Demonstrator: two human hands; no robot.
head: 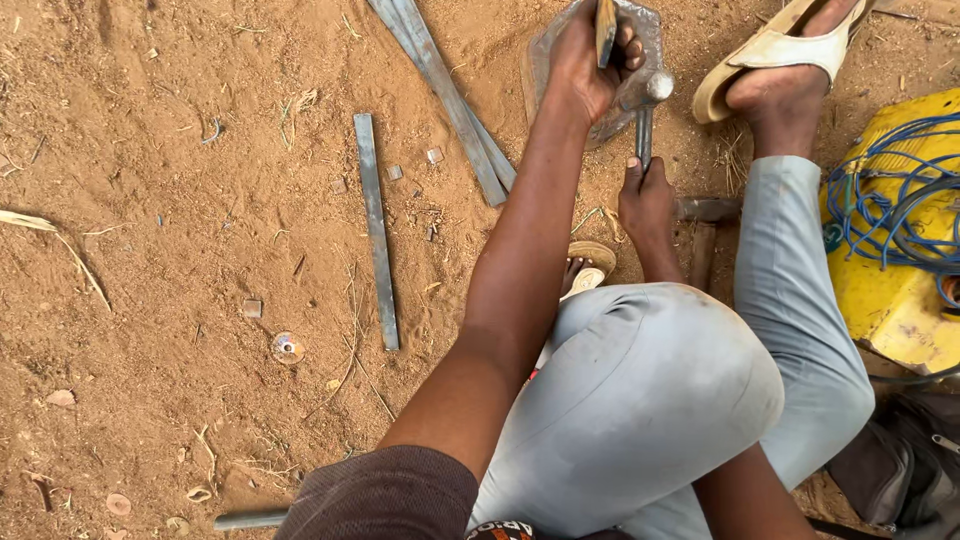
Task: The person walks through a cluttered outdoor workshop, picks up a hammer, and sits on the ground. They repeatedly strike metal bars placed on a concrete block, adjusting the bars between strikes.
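A flat grey metal chisel stands upright in the clenched left hand, its tip on a dull, dented metal plate lying on the sandy ground. Just beside it, the right hand grips the handle of a steel hammer, whose rounded head sits near the chisel. To the left lie flat steel bars, well apart, with open dirt around them. A yellow container draped with blue wire sits at the right edge.
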